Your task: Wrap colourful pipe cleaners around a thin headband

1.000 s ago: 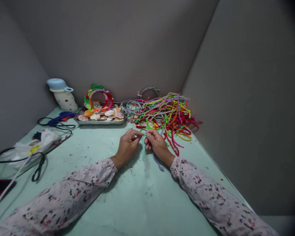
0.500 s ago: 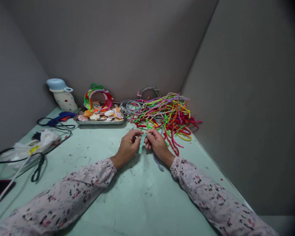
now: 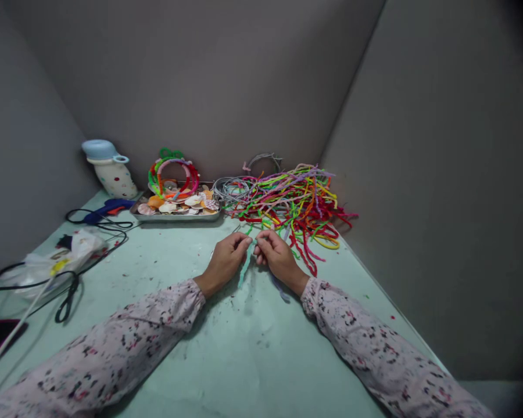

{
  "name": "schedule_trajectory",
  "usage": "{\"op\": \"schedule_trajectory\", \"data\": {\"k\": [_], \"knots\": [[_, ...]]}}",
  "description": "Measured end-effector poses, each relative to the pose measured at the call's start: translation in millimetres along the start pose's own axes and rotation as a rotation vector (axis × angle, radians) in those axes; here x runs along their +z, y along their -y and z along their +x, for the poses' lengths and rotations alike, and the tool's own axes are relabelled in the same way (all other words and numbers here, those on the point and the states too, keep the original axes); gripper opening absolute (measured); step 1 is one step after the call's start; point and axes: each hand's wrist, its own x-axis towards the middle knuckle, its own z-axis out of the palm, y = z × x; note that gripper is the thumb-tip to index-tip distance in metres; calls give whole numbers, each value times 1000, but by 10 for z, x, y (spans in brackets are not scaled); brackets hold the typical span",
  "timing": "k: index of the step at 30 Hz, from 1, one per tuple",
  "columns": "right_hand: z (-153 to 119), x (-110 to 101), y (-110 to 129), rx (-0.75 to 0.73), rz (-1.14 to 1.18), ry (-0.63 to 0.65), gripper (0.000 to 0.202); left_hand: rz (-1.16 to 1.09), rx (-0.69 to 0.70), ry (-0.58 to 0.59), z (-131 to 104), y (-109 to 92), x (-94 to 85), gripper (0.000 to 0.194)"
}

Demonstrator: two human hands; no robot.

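Taking the metal tray (image 3: 178,218) as the landmark, the turquoise pipe cleaner (image 3: 244,271) is in front of it and to its right, held up at the top by the right hand (image 3: 281,255), its free end hanging down. The right thumb and forefinger pinch it; the left hand's (image 3: 224,259) thumb and forefinger are pressed together beside the same spot, though I cannot tell if they grip it too. The 2 hands nearly meet, hiding the upper end. If the right pinch slackened, the soft strand could slip or twist around. Right of the tray lies the heap of pipe cleaners (image 3: 307,194), whose loose green and red ends reach close to the fingertips, so a sideways pull might snag them. A lilac pipe cleaner (image 3: 281,288) lies partly under the right hand and could be dragged along. The rings (image 3: 195,179) propped on the tray's seashells (image 3: 168,207) could topple if bumped.
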Motion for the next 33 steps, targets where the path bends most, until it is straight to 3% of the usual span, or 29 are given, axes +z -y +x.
{"op": "schedule_trajectory", "data": {"k": [33], "knots": [[-2,1,9,32,15,-2,19,27,-23,36,12,33,23,28]]}}
